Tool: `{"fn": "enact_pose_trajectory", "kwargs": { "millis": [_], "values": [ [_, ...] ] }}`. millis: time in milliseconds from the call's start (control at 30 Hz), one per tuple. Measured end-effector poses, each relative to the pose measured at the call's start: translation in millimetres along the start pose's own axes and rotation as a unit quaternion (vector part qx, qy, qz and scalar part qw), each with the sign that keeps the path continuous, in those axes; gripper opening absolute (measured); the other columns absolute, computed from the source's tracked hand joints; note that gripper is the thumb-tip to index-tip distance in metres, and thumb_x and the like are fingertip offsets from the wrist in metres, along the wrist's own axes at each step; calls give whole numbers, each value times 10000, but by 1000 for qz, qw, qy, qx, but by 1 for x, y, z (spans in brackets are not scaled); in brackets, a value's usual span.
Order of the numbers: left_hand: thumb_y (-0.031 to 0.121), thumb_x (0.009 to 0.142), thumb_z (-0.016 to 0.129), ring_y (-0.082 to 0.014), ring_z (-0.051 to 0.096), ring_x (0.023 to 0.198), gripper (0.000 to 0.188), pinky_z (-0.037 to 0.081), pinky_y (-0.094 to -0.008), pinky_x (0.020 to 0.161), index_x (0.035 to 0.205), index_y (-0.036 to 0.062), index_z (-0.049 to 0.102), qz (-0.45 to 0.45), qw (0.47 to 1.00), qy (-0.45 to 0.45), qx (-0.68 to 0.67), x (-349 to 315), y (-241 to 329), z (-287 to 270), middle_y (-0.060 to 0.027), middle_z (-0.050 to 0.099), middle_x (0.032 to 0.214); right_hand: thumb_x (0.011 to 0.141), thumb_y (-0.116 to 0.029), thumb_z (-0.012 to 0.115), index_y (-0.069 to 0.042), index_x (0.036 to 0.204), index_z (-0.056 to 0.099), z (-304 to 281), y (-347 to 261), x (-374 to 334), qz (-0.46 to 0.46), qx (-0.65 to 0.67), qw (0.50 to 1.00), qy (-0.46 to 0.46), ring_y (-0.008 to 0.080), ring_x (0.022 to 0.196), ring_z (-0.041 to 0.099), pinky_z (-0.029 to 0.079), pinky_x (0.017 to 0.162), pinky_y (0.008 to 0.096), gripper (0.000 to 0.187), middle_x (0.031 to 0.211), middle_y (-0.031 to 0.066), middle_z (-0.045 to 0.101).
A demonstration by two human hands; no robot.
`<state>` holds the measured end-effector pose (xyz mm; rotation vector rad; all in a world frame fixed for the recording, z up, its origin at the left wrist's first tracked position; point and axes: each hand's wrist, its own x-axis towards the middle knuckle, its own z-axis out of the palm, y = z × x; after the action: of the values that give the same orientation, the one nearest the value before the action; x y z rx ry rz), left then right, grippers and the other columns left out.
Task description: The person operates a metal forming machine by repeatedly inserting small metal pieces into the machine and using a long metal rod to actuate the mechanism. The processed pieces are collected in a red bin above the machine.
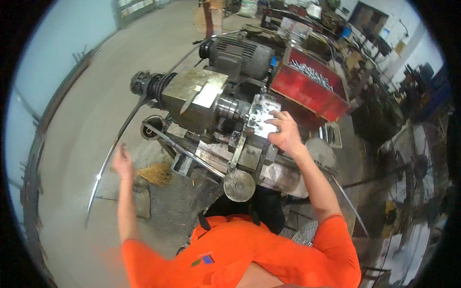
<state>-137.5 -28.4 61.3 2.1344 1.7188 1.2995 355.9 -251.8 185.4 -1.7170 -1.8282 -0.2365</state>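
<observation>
My right hand (286,133) rests at the right side of a shiny metal block (261,115) on a small lathe-like machine. Its fingers bend over the block's edge, and their tips are partly hidden. To the block's left is a round steel spindle (229,108), coming out of a box-shaped metal housing (194,96). My left hand (123,163) is out to the left, beside a long thin metal rod (102,173). Its fingers look curled but are blurred, and whether they touch the rod is unclear. A lever bar with a round disc (239,186) crosses the machine's front.
Behind the housing sits a ribbed electric motor (240,55). A red bin (309,84) of small metal parts stands at the back right. A straw broom (154,174) lies on the floor near my left forearm. Cluttered machinery fills the right side.
</observation>
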Motion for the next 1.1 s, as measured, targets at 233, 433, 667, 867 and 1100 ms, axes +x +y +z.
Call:
{"fn": "enact_pose_trajectory", "kwargs": {
  "millis": [233, 433, 667, 867, 1100],
  "values": [
    [249, 730, 621, -312, 616, 933, 383, 493, -423, 754, 1043, 34, 577, 71, 855, -454, 242, -102, 23, 151, -185, 631, 1003, 530, -113, 610, -32, 886, 672, -71, 35, -147, 256, -43, 965, -14, 348, 956, 553, 454, 827, 382, 370, 1081, 152, 608],
    [245, 746, 617, -245, 637, 907, 228, 499, -392, 730, 942, 134, 645, 229, 753, -488, 378, -55, 16, 161, -100, 667, 927, 538, -100, 625, -50, 975, 658, -110, 77, -278, 410, -126, 903, 19, 328, 1036, 540, 438, 897, 385, 441, 1110, 149, 601],
    [386, 807, 615, -248, 655, 716, 509, 509, -365, 600, 1153, 18, 550, 33, 892, -443, 78, -26, -13, 140, -152, 661, 842, 590, -177, 713, -90, 1154, 552, -171, 140, -473, 610, -360, 695, -123, 343, 1065, 533, 428, 913, 411, 594, 1116, 171, 582],
    [411, 866, 568, -196, 618, 521, 556, 507, -275, 457, 1100, -89, 508, -240, 881, -278, -298, 8, 57, 99, -156, 627, 735, 700, -199, 584, -48, 870, 607, -158, 103, -467, 657, -372, 637, -155, 355, 845, 614, 491, 749, 442, 229, 884, 179, 641],
    [172, 842, 559, -174, 575, 562, 271, 495, -304, 429, 1011, -28, 488, -223, 900, -163, -337, -19, 69, 150, -102, 578, 776, 590, -253, 626, -29, 801, 606, -89, -36, -476, 645, -172, 741, -72, 359, 715, 594, 477, 664, 416, 308, 763, 190, 617]
  ]
}}
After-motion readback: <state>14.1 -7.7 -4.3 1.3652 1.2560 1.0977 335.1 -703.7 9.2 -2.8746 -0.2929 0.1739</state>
